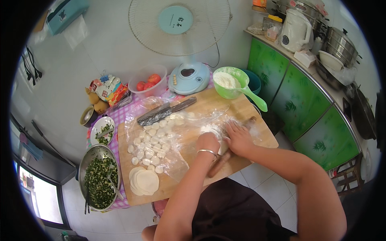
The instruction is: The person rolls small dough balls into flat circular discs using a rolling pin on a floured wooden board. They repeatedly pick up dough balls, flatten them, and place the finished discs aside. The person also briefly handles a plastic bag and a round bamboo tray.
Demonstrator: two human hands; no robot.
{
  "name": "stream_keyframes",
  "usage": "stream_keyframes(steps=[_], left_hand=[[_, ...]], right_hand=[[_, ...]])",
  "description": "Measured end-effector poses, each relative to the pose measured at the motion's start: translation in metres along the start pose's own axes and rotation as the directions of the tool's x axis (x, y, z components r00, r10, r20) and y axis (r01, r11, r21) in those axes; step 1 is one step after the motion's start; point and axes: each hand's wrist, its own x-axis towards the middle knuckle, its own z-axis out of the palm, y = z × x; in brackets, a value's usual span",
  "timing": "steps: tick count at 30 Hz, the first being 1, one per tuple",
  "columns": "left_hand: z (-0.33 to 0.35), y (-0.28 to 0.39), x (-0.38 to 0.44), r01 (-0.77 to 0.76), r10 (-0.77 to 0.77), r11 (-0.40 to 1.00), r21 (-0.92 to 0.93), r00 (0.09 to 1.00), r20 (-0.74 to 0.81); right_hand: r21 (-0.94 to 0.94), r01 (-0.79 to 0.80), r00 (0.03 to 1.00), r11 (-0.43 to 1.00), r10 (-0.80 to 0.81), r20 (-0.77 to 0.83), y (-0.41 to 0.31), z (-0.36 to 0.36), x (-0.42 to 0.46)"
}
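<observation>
My right hand (240,138) lies over a wooden rolling pin (219,165), palm down with the fingers stretched forward. The pin runs slantwise across the right part of a wooden board (193,171). Close beside it, my left hand (208,142), with a bracelet at the wrist, is curled at the edge of a round dough wrapper (223,147). Its fingertips are hidden. Loose flour (211,129) lies just ahead of both hands. Left of them, several small dough pieces (150,146) sit partly under clear plastic film (178,159). Overlapping rolled wrappers (146,181) rest at the board's near left corner.
A floury knife (155,114) lies on the film. Behind are a green scoop of flour (230,81), a fan (189,79) and a bowl of tomatoes (147,81). At left stand a metal bowl of chopped green filling (101,177) and a smaller white bowl (96,128).
</observation>
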Motion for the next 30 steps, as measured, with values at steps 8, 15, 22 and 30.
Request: stream_keyframes(steps=[8,15,22,30], left_hand=[[-0.028,0.005,-0.015,0.043,-0.037,0.997,-0.068,0.996,0.077],[-0.009,-0.015,-0.021,0.036,-0.039,0.981,-0.189,0.999,-0.011],[-0.036,0.001,-0.023,0.026,-0.023,0.999,-0.041,0.997,0.068],[-0.019,-0.040,-0.032,0.104,-0.101,0.958,-0.266,0.995,0.026]], right_hand=[[-0.026,-0.028,0.984,0.999,0.023,-0.175,-0.026,0.022,0.052],[-0.052,0.065,0.995,0.997,-0.068,-0.066,-0.002,0.005,-0.024],[0.014,-0.004,0.979,1.000,0.006,-0.206,-0.042,0.023,0.046],[-0.105,0.105,0.992,0.989,-0.111,-0.059,-0.010,0.009,-0.034]])
